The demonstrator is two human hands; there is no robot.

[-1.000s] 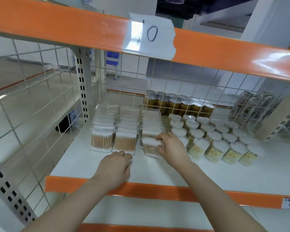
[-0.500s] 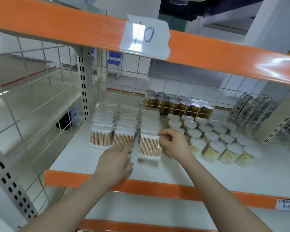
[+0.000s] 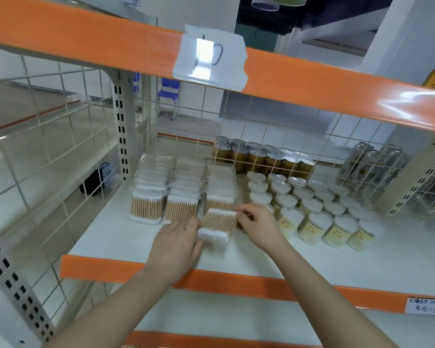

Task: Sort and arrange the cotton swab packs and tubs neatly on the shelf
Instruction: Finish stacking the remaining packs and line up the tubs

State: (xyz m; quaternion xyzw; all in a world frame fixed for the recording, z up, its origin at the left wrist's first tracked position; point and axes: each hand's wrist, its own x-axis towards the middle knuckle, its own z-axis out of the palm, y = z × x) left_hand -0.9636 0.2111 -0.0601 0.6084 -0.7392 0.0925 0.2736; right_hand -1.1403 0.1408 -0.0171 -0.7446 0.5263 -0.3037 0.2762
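Wooden swab pack (image 3: 217, 226) lies tilted between both hands; right hand (image 3: 258, 226) pinches its corner, left hand (image 3: 177, 243) touches flat.

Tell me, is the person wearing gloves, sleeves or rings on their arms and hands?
No. The left hand and right hand are bare, with no gloves, rings or watch showing. Both forearms are bare too; no sleeve reaches into view.

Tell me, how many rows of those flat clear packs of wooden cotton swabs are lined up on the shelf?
3 rows: left, middle and right, each running back toward the wire grid. One more clear pack lies loose in front of the right row, between both hands. Packs behind may be hidden.
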